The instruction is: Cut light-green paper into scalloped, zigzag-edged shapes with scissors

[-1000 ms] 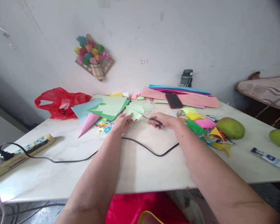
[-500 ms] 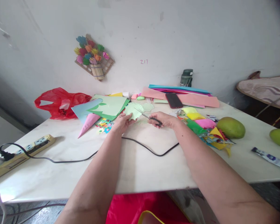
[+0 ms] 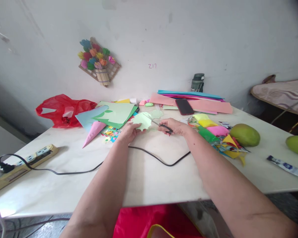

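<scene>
My left hand [image 3: 129,132] pinches a pale green paper cutout [image 3: 142,121] with a scalloped, pointed edge. In my right hand [image 3: 172,127] is a pair of scissors [image 3: 166,128] with black handles, its blades meeting the upper right edge of the cutout. Whether the blades are apart is too small to tell. Another pale green paper piece [image 3: 157,114] lies just behind. Left of my hands, light green sheets [image 3: 123,110] rest over a darker green one, beside a pink paper cone [image 3: 94,132].
A black cord [image 3: 161,161] crosses the table from a power strip [image 3: 27,165]. A phone [image 3: 184,106] lies by stacked coloured paper [image 3: 208,105]. To the right are clay packets [image 3: 210,124], mangoes [image 3: 245,135] and a tube [image 3: 286,167]. A red plastic bag [image 3: 64,109] sits at left.
The green cutout has been turned in my left hand, so its points now face down and right. The scissors stay in nearly the same place at its edge.
</scene>
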A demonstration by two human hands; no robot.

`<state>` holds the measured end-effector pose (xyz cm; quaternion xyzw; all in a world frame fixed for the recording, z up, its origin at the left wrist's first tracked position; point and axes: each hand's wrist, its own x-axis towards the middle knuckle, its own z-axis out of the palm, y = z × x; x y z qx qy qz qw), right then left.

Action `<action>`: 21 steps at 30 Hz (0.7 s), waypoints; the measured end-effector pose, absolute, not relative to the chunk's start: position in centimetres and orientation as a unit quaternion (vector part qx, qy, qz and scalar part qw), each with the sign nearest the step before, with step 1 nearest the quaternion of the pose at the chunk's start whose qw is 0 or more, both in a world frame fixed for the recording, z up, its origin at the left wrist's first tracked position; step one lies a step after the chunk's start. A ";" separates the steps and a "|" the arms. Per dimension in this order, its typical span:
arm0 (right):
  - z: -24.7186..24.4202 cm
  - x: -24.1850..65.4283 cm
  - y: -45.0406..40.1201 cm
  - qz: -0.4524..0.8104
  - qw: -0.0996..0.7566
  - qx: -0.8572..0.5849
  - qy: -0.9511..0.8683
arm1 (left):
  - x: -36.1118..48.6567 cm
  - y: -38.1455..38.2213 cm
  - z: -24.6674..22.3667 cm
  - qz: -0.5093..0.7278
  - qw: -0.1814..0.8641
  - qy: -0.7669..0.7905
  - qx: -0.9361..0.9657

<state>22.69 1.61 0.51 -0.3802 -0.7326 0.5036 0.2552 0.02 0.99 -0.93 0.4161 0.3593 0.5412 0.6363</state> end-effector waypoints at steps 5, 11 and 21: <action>0.6 23.1 1.6 0.498 0.248 -0.385 -0.737 | -0.5 0.6 -0.6 0.502 0.637 0.412 0.414; 1.1 23.3 1.4 0.513 0.214 -0.405 -0.726 | -1.6 0.1 0.3 0.530 0.626 0.407 0.402; 1.0 23.6 1.4 0.485 0.159 -0.406 -0.758 | -2.6 0.7 0.0 0.499 0.562 0.437 0.494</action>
